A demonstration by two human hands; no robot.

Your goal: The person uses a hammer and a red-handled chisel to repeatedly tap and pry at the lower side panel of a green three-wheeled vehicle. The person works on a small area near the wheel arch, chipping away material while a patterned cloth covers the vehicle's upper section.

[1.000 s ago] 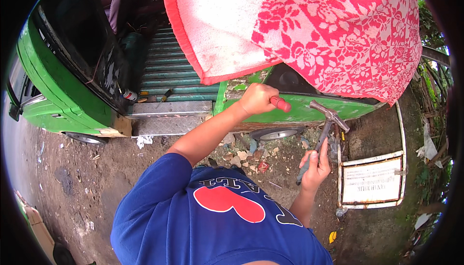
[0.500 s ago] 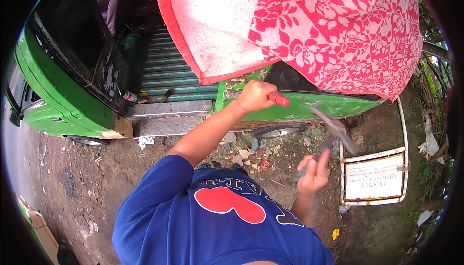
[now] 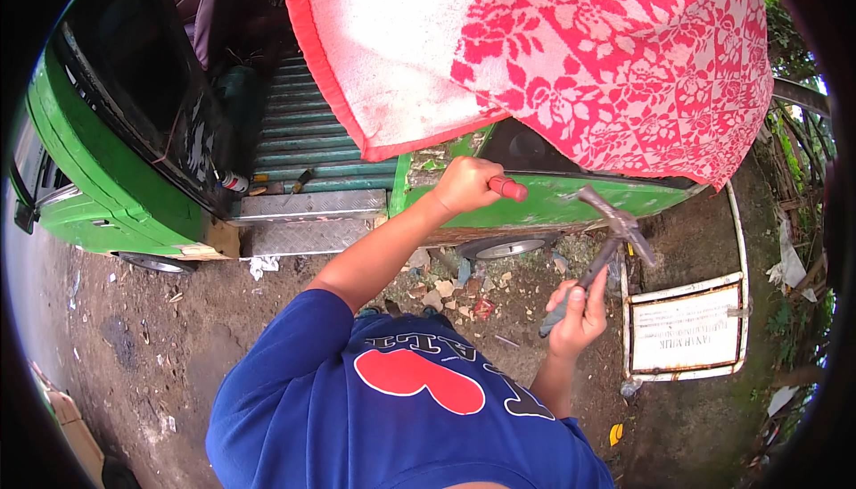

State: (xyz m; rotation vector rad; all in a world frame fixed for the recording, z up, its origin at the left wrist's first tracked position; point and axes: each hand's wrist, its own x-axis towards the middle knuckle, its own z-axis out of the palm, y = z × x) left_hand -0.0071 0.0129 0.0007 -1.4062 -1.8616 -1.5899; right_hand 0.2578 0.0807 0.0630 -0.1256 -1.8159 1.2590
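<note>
My left hand (image 3: 465,188) is closed round a tool with a red handle (image 3: 508,189); the handle's butt sticks out toward the right, and the far end is hidden by the hand. It is held against or close to the green side panel (image 3: 553,195) of the vehicle, where the paint is scraped near the pillar. In my right hand (image 3: 578,318) is a claw hammer (image 3: 615,229) with a dark grip, raised with its metal head up. The hammer head is apart from the red handle, to its right.
A pink and white floral blanket (image 3: 606,52) drapes over the vehicle. The open doorway shows a ribbed floor (image 3: 312,123), a metal step (image 3: 308,205) and a brush (image 3: 303,180). Rubble (image 3: 437,291) litters the ground by the wheel (image 3: 508,246). A framed white sign (image 3: 685,327) lies right.
The hammer, blurred half a second ago, is now sharper, its head in nearly the same place. My left hand and the red handle have shifted only slightly left and down.
</note>
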